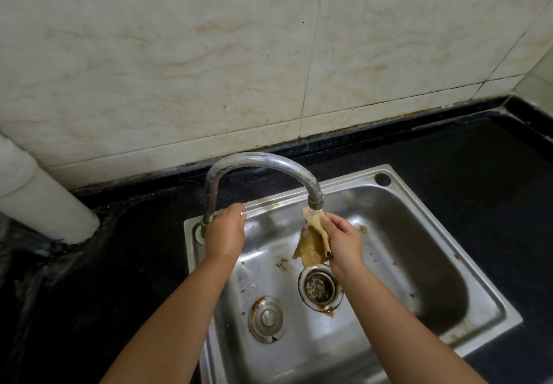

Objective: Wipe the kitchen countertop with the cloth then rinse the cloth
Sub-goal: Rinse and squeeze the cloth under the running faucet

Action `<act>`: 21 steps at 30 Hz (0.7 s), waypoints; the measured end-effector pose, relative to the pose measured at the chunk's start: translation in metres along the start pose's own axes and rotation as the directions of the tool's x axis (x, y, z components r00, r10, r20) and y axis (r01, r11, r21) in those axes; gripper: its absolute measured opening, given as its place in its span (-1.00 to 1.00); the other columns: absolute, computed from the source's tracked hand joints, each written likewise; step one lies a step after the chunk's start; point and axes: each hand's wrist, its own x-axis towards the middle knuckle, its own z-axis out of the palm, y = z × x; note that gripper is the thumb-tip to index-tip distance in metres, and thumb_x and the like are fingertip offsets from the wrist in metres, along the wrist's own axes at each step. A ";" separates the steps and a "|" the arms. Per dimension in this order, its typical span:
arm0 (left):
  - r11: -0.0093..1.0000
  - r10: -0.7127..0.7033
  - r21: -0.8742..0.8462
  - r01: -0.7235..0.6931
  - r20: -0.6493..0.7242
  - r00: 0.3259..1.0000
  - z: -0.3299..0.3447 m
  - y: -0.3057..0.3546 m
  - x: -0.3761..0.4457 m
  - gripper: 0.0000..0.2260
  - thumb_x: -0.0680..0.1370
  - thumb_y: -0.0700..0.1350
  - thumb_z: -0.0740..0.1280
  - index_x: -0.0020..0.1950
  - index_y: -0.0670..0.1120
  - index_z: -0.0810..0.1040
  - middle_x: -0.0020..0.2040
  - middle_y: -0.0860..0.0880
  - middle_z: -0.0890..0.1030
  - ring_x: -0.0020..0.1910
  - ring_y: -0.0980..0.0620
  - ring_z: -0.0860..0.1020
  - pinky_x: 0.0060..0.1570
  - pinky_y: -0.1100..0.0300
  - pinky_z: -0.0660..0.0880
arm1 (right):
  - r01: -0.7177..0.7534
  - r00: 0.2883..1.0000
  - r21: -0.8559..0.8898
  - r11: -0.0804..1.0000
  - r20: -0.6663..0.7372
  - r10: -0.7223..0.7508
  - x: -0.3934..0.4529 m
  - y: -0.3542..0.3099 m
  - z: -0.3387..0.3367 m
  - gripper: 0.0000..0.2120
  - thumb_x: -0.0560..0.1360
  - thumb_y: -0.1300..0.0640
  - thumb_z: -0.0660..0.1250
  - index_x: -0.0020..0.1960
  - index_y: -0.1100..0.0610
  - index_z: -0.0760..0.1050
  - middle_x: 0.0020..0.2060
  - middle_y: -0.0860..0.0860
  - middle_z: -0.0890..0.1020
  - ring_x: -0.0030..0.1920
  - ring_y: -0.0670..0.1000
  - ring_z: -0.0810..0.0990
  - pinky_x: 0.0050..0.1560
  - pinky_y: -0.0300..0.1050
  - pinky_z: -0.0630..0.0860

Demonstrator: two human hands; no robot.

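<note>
Head view, from the left: a white pipe (45, 201) slants down the far-left corner and meets the black bench (449, 162), which runs along under a cream tiled wall (209, 54). The bench surface on the left looks wet and glossy. Set into the bench is a steel sink (419, 264), stained with rust-coloured marks. Near the left of the basin floor sits a round metal cap (266, 317) with a rusty ring around it.

The left hand (224, 231) rests at the foot of the curved tap (257, 165), at the sink's far-left rim. Its fingers curl downward over something at the tap base, but what the grip closes on is hidden under the hand, so I cannot tell whether it holds anything.

The tap arches to the right and its spout points down over the basin. Directly beneath the spout hangs the cloth (312, 241), a limp, crumpled, yellow-brown rag, darker and dirtier toward its bottom edge. Its long axis runs nearly vertical, the top touching or just under the spout, the lower end pointing down toward the drain strainer (320, 286), which holds bits of debris.

The right hand (342, 240) pinches the cloth from the right side, fingers and thumb closed on its upper part, above the basin.
</note>
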 end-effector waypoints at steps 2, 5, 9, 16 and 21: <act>1.000 0.003 0.007 -0.003 -0.003 1.000 0.000 0.000 -0.001 -0.78 0.61 -0.13 0.13 0.16 -0.18 0.47 -0.02 -0.15 0.61 -0.04 -0.10 0.55 -0.18 0.20 0.33 | -0.004 1.000 -0.008 1.000 -0.011 0.004 0.000 0.002 0.000 -0.86 0.54 0.25 0.25 0.07 0.21 0.51 -0.07 0.17 0.59 -0.11 0.10 0.57 0.10 0.11 0.53; 1.000 0.006 0.012 -0.006 0.001 1.000 0.001 0.000 -0.001 -0.78 0.61 -0.13 0.13 0.16 -0.18 0.47 -0.02 -0.15 0.61 -0.05 -0.10 0.55 -0.20 0.20 0.32 | -0.018 1.000 -0.001 1.000 -0.019 0.018 0.001 0.005 0.000 -0.84 0.54 0.26 0.26 0.10 0.23 0.51 -0.10 0.14 0.59 -0.16 0.07 0.56 0.02 0.01 0.54; 1.000 -0.001 0.022 0.001 0.007 1.000 -0.001 0.000 -0.001 -0.78 0.62 -0.12 0.12 0.17 -0.17 0.46 0.00 -0.14 0.61 -0.02 -0.09 0.55 -0.16 0.18 0.36 | -0.023 1.000 0.015 1.000 -0.021 0.024 0.002 0.005 0.001 -0.85 0.54 0.26 0.25 0.09 0.23 0.50 -0.15 0.11 0.58 -0.17 0.06 0.56 0.02 0.01 0.54; 1.000 -0.010 0.010 0.010 0.007 1.000 -0.001 0.002 -0.001 -0.78 0.61 -0.13 0.13 0.18 -0.18 0.46 0.01 -0.15 0.61 -0.01 -0.11 0.55 -0.14 0.16 0.37 | -0.032 0.999 0.021 0.999 -0.022 0.033 0.002 0.005 -0.001 -0.84 0.54 0.26 0.25 0.10 0.23 0.50 -0.13 0.13 0.58 -0.16 0.08 0.56 0.03 0.02 0.54; 1.000 -0.012 0.006 0.012 0.007 1.000 -0.003 0.004 -0.002 -0.79 0.61 -0.14 0.13 0.17 -0.17 0.46 0.00 -0.14 0.61 0.00 -0.09 0.55 -0.06 0.14 0.42 | -0.031 0.999 0.016 0.999 -0.027 0.032 0.002 0.004 -0.002 -0.87 0.54 0.25 0.24 0.07 0.20 0.51 -0.19 0.08 0.57 -0.21 0.04 0.55 -0.01 -0.03 0.54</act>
